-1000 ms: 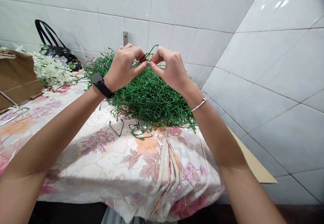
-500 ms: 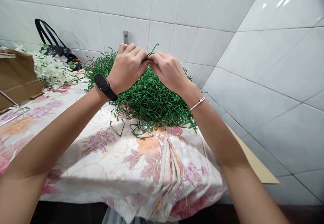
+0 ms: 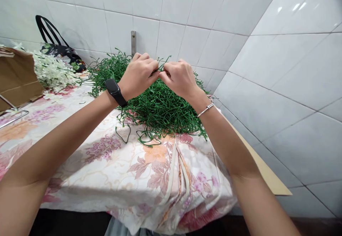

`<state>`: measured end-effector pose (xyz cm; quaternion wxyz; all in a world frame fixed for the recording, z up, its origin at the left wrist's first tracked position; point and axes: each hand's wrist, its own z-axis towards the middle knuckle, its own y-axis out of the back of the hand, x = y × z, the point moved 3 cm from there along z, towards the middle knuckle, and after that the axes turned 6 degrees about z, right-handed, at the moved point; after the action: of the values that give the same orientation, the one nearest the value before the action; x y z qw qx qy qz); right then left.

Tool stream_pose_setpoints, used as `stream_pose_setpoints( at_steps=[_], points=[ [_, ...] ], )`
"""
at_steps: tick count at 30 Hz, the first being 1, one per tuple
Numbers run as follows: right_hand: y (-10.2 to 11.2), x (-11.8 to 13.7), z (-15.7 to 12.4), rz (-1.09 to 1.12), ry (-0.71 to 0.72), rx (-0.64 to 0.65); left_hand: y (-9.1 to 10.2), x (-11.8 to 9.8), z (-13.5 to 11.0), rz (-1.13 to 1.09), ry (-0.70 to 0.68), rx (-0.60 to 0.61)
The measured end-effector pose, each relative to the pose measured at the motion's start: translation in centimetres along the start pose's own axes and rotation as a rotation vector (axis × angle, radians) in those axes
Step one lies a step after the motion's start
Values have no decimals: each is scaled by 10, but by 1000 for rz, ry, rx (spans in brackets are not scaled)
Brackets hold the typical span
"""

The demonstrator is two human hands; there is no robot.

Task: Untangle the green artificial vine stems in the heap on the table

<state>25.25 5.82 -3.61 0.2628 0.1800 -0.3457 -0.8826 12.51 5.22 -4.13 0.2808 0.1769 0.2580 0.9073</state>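
Note:
Side by side above a big tangled pile of green artificial flower stems (image 3: 165, 106), my two hands nearly meet at the fingertips. My left hand (image 3: 139, 75), below a black wrist band, is closed with its thumb against its fingers. Curled likewise, my right hand (image 3: 181, 77) pinches at the same spot; a thin bracelet circles that wrist. A thin green stem (image 3: 166, 61) pokes up between them, its lower part hidden by the fingers. Some loose stems (image 3: 149, 141) lie at the pile's near edge.
A floral tablecloth (image 3: 107, 179) covers the table. White artificial flowers (image 3: 55, 70) lie at the left beside a brown cardboard box (image 3: 20, 77), a metal wire frame (image 3: 16, 116) and a dark floral bag (image 3: 62, 54). Tiled walls stand behind and at right, with a tan board (image 3: 269, 175) along the right side.
Both hands have lowered slightly and shifted a little right. The right fingers have curled in more tightly, and less of the stem shows between the hands.

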Motion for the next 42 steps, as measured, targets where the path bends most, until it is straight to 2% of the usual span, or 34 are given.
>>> stream_pose_setpoints(
  at_steps=[4,9,15,21,32,38,42],
  points=[
    [-3,1,0,-16,39,28,-5,4,-1,-67,42,14],
    [1,8,0,31,95,35,-1,10,-2,-197,70,-15],
    [4,11,1,-18,93,-8,0,10,-1,-117,107,-20],
    [1,5,0,-57,66,-18,-5,-2,-3,82,-28,27],
    [2,8,0,-121,90,-60,-9,3,-2,-64,42,29],
    [3,9,0,-200,84,-10,-9,-7,-3,111,-4,61],
    [0,7,-2,-225,95,46,-11,-17,-7,328,-114,84]
  ],
)
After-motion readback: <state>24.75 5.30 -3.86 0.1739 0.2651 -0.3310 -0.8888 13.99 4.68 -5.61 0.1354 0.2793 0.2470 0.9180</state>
